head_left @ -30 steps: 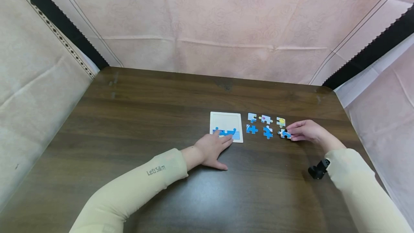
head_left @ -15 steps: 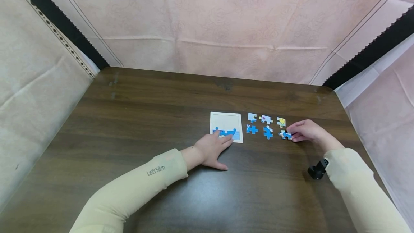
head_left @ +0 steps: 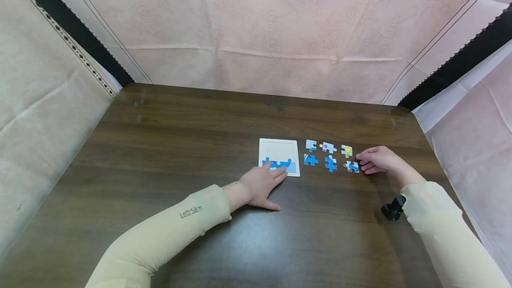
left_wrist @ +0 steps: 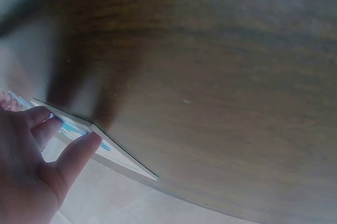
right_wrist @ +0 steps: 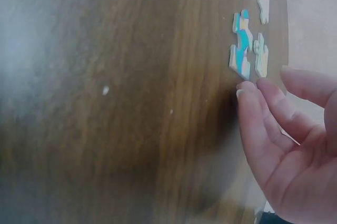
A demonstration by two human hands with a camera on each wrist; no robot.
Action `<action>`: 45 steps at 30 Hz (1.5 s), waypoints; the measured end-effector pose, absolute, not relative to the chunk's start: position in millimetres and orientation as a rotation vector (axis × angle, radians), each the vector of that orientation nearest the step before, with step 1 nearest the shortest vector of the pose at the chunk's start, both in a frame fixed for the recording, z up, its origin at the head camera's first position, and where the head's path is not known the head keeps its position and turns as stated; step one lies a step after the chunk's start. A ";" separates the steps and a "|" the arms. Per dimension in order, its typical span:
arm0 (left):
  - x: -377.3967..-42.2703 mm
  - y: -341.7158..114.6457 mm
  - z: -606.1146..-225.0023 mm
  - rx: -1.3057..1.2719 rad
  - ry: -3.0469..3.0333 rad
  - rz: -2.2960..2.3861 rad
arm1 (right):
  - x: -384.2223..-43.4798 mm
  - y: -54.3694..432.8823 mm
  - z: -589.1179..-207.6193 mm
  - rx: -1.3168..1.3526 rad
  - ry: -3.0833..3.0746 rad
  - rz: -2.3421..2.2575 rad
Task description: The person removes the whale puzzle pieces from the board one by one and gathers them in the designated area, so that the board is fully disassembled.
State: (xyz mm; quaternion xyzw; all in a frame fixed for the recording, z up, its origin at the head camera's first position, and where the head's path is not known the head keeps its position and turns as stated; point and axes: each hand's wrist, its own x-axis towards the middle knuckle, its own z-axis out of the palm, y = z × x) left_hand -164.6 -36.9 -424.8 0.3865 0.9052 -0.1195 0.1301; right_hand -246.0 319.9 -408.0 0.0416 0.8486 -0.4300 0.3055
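A square white puzzle tray [head_left: 278,146] lies on the table, its lower part filled with blue pieces. My left hand [head_left: 257,186] rests on the tray's lower edge with fingers spread. In the left wrist view, the thumb [left_wrist: 79,155] reaches over the tray's rim. Right of the tray, loose jigsaw pieces lie in two rows. My right hand [head_left: 380,162] is just right of the lower-right blue and white jigsaw piece [head_left: 352,166]. In the right wrist view, its fingertips [right_wrist: 243,88] are close to that piece [right_wrist: 241,50], with nothing held between them.
A jigsaw piece with a yellow sun [head_left: 346,150] lies at the upper right of the group. Two blue pieces, one on the left [head_left: 310,159] and one in the middle [head_left: 330,163], share the lower row. Pale cloth [head_left: 256,34] hangs behind the wooden table [head_left: 192,123].
My right hand has let go of the lower-right jigsaw piece and drawn slightly right. That piece has shifted and turned a little, and now shows whole. The left hand keeps its place.
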 end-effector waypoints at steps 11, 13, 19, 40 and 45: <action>-157.7 -39.5 -424.9 1.144 2.673 -0.372 | -253.4 282.4 -399.3 0.004 2.324 -1.081; -157.2 -40.7 -425.2 1.143 2.677 -0.350 | -254.2 273.6 -396.6 -0.030 2.343 -1.063; -157.3 -46.2 -426.2 1.144 2.699 -0.295 | -257.3 248.0 -392.5 -0.111 2.347 -1.054; -151.9 -43.0 -426.9 1.283 2.647 -0.302 | -264.2 122.2 -409.6 -0.245 2.190 -1.083; -150.4 -41.9 -426.5 1.291 2.653 -0.311 | -262.8 106.7 -413.7 -0.272 2.189 -1.041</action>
